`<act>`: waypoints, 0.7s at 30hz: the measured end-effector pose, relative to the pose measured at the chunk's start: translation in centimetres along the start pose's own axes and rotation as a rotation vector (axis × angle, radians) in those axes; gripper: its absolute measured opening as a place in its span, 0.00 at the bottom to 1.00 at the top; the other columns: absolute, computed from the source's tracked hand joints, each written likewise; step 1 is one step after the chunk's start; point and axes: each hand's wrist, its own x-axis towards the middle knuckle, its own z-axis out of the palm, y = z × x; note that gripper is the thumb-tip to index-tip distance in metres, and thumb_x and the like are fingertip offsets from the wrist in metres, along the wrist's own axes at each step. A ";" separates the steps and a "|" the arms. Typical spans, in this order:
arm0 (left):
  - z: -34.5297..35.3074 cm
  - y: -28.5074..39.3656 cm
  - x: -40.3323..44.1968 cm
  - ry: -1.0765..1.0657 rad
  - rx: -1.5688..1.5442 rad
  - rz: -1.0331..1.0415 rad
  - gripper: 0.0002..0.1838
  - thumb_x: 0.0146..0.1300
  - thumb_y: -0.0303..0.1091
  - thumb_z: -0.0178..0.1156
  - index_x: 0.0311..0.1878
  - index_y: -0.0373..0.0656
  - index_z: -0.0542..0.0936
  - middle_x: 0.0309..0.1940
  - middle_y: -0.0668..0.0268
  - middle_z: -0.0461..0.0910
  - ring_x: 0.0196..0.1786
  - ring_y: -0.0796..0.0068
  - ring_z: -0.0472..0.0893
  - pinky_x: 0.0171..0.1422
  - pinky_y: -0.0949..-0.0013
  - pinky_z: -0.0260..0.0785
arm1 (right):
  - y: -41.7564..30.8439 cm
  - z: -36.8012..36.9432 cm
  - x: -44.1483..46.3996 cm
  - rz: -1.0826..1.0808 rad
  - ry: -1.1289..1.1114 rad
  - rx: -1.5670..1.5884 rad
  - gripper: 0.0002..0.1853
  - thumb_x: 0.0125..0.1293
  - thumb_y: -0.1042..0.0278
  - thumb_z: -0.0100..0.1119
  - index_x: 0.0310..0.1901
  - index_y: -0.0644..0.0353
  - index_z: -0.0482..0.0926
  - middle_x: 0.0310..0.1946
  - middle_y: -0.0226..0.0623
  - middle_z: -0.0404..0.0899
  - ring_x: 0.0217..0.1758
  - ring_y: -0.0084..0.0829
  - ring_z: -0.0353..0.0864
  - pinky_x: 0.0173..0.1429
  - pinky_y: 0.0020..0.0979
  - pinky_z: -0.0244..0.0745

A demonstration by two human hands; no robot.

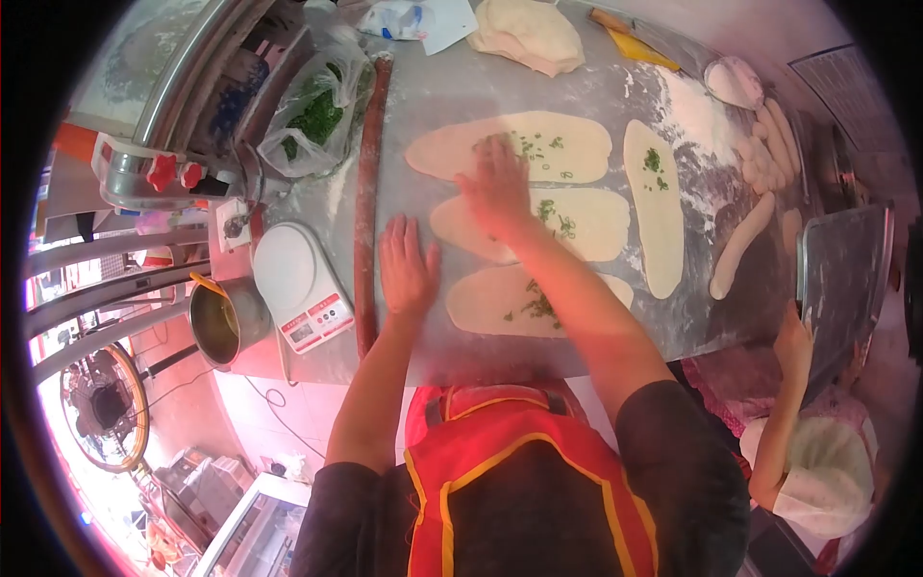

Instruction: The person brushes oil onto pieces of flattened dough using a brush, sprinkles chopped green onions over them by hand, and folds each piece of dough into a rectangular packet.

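My left hand point(409, 267) lies flat on the metal worktop with its fingers stretched out, beside a long wooden rolling pin point(370, 192). My right hand point(497, 189) is spread over the upper flattened dough sheet point(437, 149), its fingertips on or just above the surface. Under its wrist is the middle dough sheet point(601, 226), and the forearm partly covers the lower dough sheet point(481, 303). Chopped green onion point(541, 146) is scattered on these sheets. Another sheet point(654, 226) lies crosswise to the right with a small heap of greens on it.
A bag of chopped greens point(317, 115), a digital scale point(303, 288) and a metal pot point(229, 322) are at left. A dough mass point(529, 37) sits at the back. Flour point(697, 120) and dough rolls point(742, 245) lie right, near a co-worker's hand point(794, 338) at a tray point(846, 279).
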 end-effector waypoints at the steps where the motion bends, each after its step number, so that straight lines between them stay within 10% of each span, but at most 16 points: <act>1: 0.0 0.0 0.0 0.001 -0.005 0.000 0.28 0.60 0.35 0.60 0.63 0.35 0.67 0.64 0.49 0.65 0.68 0.46 0.62 0.71 0.48 0.55 | -0.9 0.1 0.1 -0.030 -0.038 0.012 0.35 0.69 0.48 0.47 0.70 0.63 0.56 0.72 0.52 0.51 0.76 0.55 0.47 0.75 0.59 0.39; 8: 0.0 -0.1 0.1 -0.029 0.016 -0.012 0.29 0.60 0.36 0.60 0.63 0.35 0.67 0.65 0.50 0.65 0.68 0.46 0.62 0.71 0.49 0.55 | -0.9 -5.0 0.2 -0.214 -0.273 -0.304 0.33 0.69 0.50 0.47 0.70 0.61 0.57 0.73 0.46 0.51 0.77 0.50 0.47 0.75 0.58 0.39; 18: 0.0 0.1 0.1 -0.007 0.029 -0.006 0.29 0.59 0.35 0.60 0.63 0.35 0.67 0.64 0.50 0.65 0.67 0.47 0.63 0.71 0.50 0.55 | 4.5 -9.0 -5.4 0.078 -0.173 -0.137 0.32 0.70 0.50 0.47 0.69 0.63 0.60 0.71 0.48 0.55 0.76 0.48 0.50 0.75 0.59 0.41; 21: 0.0 0.1 -0.1 -0.022 0.033 -0.010 0.29 0.59 0.35 0.60 0.63 0.34 0.67 0.64 0.50 0.65 0.68 0.47 0.63 0.72 0.51 0.55 | 1.0 -9.8 -7.8 -0.181 -0.346 -0.123 0.31 0.70 0.50 0.48 0.68 0.62 0.61 0.71 0.48 0.56 0.75 0.48 0.52 0.74 0.59 0.42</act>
